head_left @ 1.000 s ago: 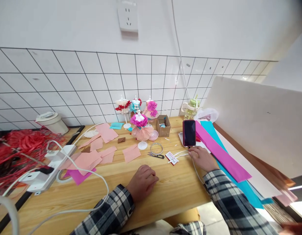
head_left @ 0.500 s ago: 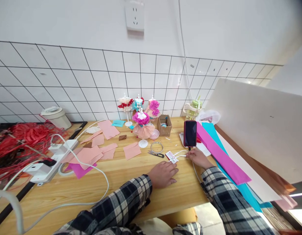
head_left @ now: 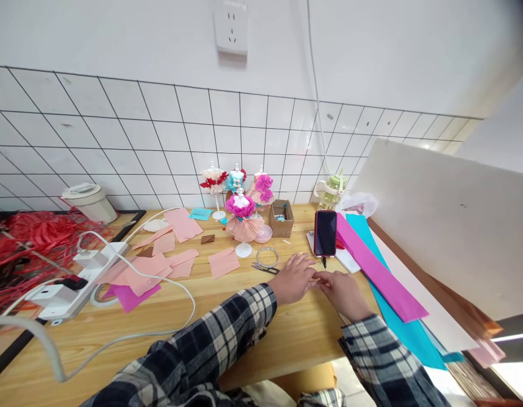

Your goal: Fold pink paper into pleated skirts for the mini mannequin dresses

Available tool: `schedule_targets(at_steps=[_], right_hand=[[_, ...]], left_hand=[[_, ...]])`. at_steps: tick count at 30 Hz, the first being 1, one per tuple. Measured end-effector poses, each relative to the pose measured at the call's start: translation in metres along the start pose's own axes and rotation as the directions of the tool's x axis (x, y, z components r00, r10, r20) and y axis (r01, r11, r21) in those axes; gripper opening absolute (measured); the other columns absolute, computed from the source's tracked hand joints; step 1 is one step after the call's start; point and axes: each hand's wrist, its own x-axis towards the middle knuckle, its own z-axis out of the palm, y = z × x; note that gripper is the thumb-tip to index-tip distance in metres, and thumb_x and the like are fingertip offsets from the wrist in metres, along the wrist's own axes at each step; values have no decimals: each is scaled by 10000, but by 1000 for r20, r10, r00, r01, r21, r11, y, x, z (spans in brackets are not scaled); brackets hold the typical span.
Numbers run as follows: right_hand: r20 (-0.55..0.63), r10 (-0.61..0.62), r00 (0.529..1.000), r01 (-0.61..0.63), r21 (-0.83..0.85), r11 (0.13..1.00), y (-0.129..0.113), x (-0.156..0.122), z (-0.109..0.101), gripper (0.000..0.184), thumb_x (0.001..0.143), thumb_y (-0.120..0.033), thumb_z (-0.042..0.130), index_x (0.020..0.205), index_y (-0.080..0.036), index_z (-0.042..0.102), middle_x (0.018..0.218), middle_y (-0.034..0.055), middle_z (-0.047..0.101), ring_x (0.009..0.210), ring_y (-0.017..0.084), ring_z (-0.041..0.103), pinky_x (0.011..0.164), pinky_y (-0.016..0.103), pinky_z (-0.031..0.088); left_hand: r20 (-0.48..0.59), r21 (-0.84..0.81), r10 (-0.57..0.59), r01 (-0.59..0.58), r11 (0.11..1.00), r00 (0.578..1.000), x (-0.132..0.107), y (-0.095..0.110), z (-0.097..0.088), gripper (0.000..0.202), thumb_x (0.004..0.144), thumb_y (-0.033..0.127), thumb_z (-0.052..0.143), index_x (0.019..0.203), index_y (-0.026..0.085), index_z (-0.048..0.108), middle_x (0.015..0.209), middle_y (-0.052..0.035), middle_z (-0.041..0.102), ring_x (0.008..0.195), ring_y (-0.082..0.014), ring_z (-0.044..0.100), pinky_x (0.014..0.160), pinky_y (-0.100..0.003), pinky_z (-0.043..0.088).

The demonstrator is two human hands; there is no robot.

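Observation:
My left hand and my right hand meet over the table in front of the phone. The right fingers are pinched together against the left fingertips, and whatever they grip is too small or covered to make out. My left hand is curled, its fingers closed over the spot where the small white tag lay; neither tag nor white cord shows now. Just left of that hand lie the small black-handled scissors and a coil of silver wire.
Several paper-dressed mannequin stands and a cardboard box stand behind. Pink paper pieces and a power strip with white cables lie left. Magenta paper strips, blue strips and a green-lidded bottle are right.
My left hand has moved forward and right, over the tag. My right hand has come left to meet it, and the white cord it held is out of sight.

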Motion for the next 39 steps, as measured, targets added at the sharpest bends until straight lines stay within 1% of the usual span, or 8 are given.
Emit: schedule_targets(at_steps=[9, 13, 20, 24, 28, 31, 35, 39], right_hand=[[-68, 115, 991, -117, -26, 993, -9, -3, 9, 114, 873, -284, 506, 928, -246, 599, 778, 43, 671, 811, 217, 594, 652, 288, 376], [-134, 3, 991, -20, -125, 992, -15, 0, 17, 176, 886, -306, 501, 824, -226, 645, 807, 61, 646, 820, 221, 547, 702, 305, 361], [-451, -180, 874, 42, -299, 953, -26, 4, 55, 173, 891, -171, 465, 951, -197, 624, 995, 76, 631, 971, 242, 488, 833, 379, 287], [-530, -272, 803, 125, -297, 947, -25, 2, 73, 217, 898, -174, 455, 1011, -232, 631, 1056, 60, 624, 1000, 225, 486, 856, 373, 277], [-725, -37, 688, -24, -73, 997, -15, 6, 78, 286, 889, -315, 498, 1149, -265, 608, 1044, 77, 568, 925, 226, 489, 853, 384, 317], [-768, 159, 620, -83, 138, 987, -2, 12, 76, 504, 872, -355, 482, 1351, -202, 443, 1008, 103, 521, 909, 239, 475, 855, 415, 360], [-785, 246, 569, -8, 294, 956, 8, 12, 71, 536, 852, -335, 467, 1359, -166, 420, 1088, 133, 497, 1018, 264, 456, 904, 461, 364], [-732, 422, 534, 73, 537, 840, -6, -3, 67, 519, 832, -382, 518, 1308, -181, 471, 1198, 147, 480, 996, 251, 483, 834, 418, 412]], left_hand=[[-22, -16, -45, 45, 999, 999, -7, 3, 2, 139, 870, 246, 526, 886, 233, 662, 1086, -48, 628, 1265, -243, 391, 1096, -573, 12], [-65, -69, -134, 130, 989, 989, -10, 3, 1, 128, 813, 178, 563, 816, 226, 681, 1002, -34, 640, 1226, -244, 425, 1100, -558, 5], [-144, -356, -513, 440, 824, 846, -12, -11, 28, 116, 754, 188, 623, 760, 208, 738, 849, -35, 658, 891, -189, 565, 908, -377, 418], [-157, -369, -567, 484, 794, 809, -15, -23, 34, 182, 814, 183, 562, 849, 181, 741, 895, -61, 657, 873, -175, 584, 840, -340, 459], [-189, -316, -482, 411, 855, 856, -24, -18, 16, 396, 796, 218, 620, 1187, 279, 614, 1103, -34, 613, 1053, -192, 514, 964, -361, 390], [-201, -45, -315, 313, 949, 928, -32, -9, 0, 623, 821, 228, 589, 1398, 304, 363, 1204, -60, 556, 1106, -238, 467, 1000, -440, 344], [-98, 236, -63, 85, 968, 993, -53, -9, -16, 543, 892, 143, 414, 1410, 288, 339, 1234, -76, 551, 1114, -243, 470, 1039, -482, 285], [-119, 220, -2, 29, 975, 993, -105, -24, -36, 437, 891, 165, 430, 1321, 227, 475, 1109, -83, 623, 1016, -226, 519, 935, -404, 396]])
